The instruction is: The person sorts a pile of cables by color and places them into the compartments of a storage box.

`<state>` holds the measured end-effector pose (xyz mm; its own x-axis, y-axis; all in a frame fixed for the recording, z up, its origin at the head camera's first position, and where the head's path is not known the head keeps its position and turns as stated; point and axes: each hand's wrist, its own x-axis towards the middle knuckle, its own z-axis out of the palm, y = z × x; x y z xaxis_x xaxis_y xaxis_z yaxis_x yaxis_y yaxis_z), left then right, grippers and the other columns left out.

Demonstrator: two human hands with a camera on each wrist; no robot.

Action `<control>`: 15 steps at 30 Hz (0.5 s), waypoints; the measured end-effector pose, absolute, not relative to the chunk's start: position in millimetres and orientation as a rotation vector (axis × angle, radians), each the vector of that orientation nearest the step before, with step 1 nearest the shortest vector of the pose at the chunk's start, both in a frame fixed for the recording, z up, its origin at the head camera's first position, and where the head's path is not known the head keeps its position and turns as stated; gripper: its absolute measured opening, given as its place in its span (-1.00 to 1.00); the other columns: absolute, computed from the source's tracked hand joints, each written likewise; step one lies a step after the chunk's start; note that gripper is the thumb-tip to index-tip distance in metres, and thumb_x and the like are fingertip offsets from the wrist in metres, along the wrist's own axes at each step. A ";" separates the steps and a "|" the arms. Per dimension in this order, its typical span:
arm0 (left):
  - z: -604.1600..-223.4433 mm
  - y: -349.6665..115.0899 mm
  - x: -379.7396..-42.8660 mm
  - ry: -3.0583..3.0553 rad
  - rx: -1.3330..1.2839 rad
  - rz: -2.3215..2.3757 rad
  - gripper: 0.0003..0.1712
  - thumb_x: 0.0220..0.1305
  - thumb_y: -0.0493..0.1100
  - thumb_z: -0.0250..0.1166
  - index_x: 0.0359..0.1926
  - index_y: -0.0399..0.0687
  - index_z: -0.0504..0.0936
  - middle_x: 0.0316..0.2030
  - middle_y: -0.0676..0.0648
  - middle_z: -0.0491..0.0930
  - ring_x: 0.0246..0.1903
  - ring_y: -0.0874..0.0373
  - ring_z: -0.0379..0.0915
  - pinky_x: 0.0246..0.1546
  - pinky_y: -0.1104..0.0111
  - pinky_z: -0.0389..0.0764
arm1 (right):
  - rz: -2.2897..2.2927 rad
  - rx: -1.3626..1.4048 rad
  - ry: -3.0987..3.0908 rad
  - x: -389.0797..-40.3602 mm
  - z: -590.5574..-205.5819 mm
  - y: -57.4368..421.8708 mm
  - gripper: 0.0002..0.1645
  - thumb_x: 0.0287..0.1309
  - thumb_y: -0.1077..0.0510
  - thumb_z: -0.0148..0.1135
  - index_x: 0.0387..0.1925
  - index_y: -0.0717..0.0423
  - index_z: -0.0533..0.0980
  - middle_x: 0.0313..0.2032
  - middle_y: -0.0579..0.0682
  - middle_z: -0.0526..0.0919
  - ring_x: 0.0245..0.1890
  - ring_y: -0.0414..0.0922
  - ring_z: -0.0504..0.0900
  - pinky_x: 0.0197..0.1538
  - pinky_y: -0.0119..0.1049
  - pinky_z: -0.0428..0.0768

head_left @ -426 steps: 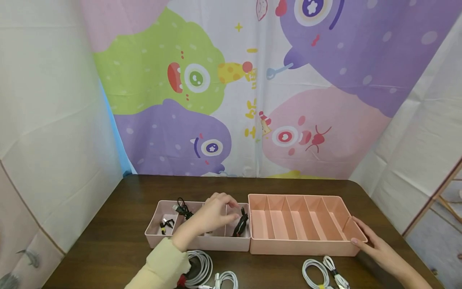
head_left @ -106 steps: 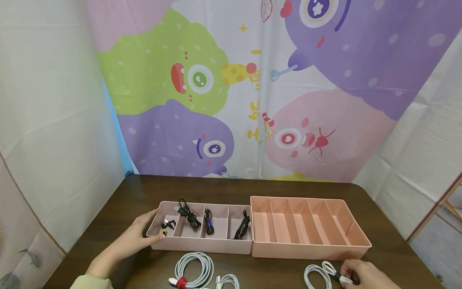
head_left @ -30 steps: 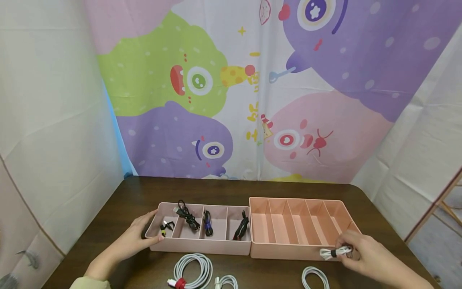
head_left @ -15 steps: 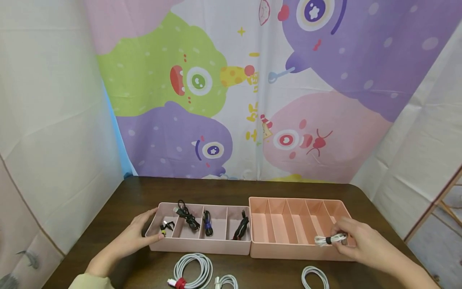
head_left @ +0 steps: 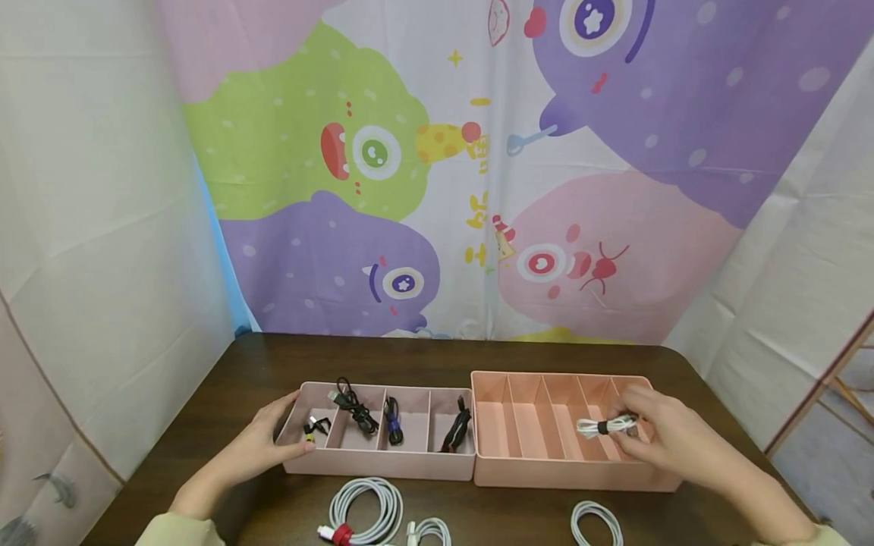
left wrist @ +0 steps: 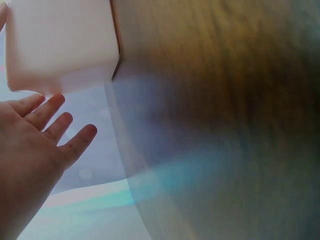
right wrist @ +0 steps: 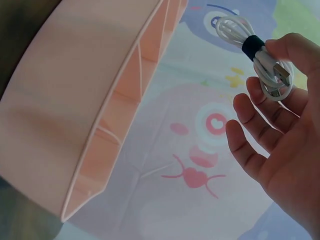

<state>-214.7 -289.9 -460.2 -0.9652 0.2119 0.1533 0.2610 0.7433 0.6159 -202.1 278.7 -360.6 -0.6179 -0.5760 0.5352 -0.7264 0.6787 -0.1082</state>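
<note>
My right hand [head_left: 665,432] pinches a white USB cable [right wrist: 255,52], coiled and bound with a black strap. In the right wrist view its metal plug shows by my palm, and the other fingers are spread. The cable hangs over the right-hand compartments of the peach divided box [head_left: 576,472]. At the far left, my left hand [head_left: 249,444] rests against the end of the pale pink divided box [head_left: 382,462], thumb at the front rim. Its fingers [left wrist: 75,142] are fairly straight in the left wrist view.
The pale pink box holds small black pieces [head_left: 316,428] and black cables [head_left: 355,409], one with a purple tie [head_left: 393,423], another [head_left: 457,426] at its right end. White coils lie in front: one red-strapped [head_left: 369,508], a small one [head_left: 430,532], another [head_left: 596,523] at right.
My right hand picked up the white USB cable from the table's front right, then raised it leftward over the peach box. Earlier my left hand was inside the pale pink box; now it is at its left end.
</note>
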 end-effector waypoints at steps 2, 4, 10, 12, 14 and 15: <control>-460.8 -289.6 -215.3 -2.868 -0.387 -1.022 0.12 0.00 0.15 0.41 0.40 -0.31 0.05 0.31 -0.42 0.14 0.29 -0.40 -0.01 0.07 -0.32 0.21 | 0.431 1.002 -2.432 -204.2 -359.7 275.9 -0.56 -0.27 0.23 0.48 -0.45 -0.27 0.40 -0.46 -0.46 0.37 -0.44 -0.45 0.32 -0.44 -0.52 0.34; -461.4 -289.3 -215.7 -2.870 -0.384 -1.022 0.12 0.01 0.14 0.41 0.41 -0.31 0.05 0.32 -0.42 0.14 0.29 -0.40 -0.02 0.07 -0.32 0.20 | 0.421 0.998 -2.436 -206.2 -359.3 273.2 -0.55 -0.26 0.22 0.48 -0.44 -0.28 0.41 -0.42 -0.46 0.41 -0.38 -0.42 0.35 -0.42 -0.46 0.38; -463.2 -289.0 -215.7 -2.869 -0.376 -1.031 0.10 0.03 0.12 0.40 0.41 -0.29 0.04 0.32 -0.41 0.13 0.30 -0.39 -0.03 0.08 -0.31 0.19 | 0.417 1.030 -2.393 -214.0 -359.3 265.1 -0.57 -0.28 0.22 0.48 -0.40 -0.25 0.46 -0.42 -0.47 0.42 -0.34 -0.38 0.36 -0.31 -0.39 0.40; -463.6 -289.0 -215.5 -2.869 -0.372 -1.033 0.09 0.03 0.12 0.40 0.41 -0.29 0.04 0.32 -0.41 0.13 0.30 -0.39 -0.02 0.09 -0.31 0.19 | 0.420 1.053 -2.365 -216.7 -359.3 262.4 -0.58 -0.30 0.23 0.47 -0.40 -0.22 0.46 -0.45 -0.48 0.41 -0.37 -0.41 0.34 -0.28 -0.37 0.37; -463.9 -289.1 -215.4 -2.867 -0.371 -1.038 0.09 0.03 0.12 0.40 0.41 -0.28 0.04 0.33 -0.41 0.12 0.30 -0.39 -0.02 0.09 -0.31 0.19 | 0.427 1.078 -2.340 -219.6 -359.4 259.6 -0.59 -0.31 0.24 0.46 -0.42 -0.19 0.45 -0.46 -0.47 0.39 -0.42 -0.44 0.33 -0.28 -0.38 0.35; -464.1 -289.2 -215.4 -2.867 -0.371 -1.040 0.09 0.03 0.12 0.40 0.41 -0.27 0.04 0.33 -0.41 0.12 0.30 -0.39 -0.02 0.09 -0.31 0.19 | 0.439 1.092 -2.327 -221.0 -359.4 258.1 -0.60 -0.31 0.25 0.45 -0.45 -0.17 0.44 -0.47 -0.46 0.38 -0.44 -0.44 0.33 -0.29 -0.42 0.34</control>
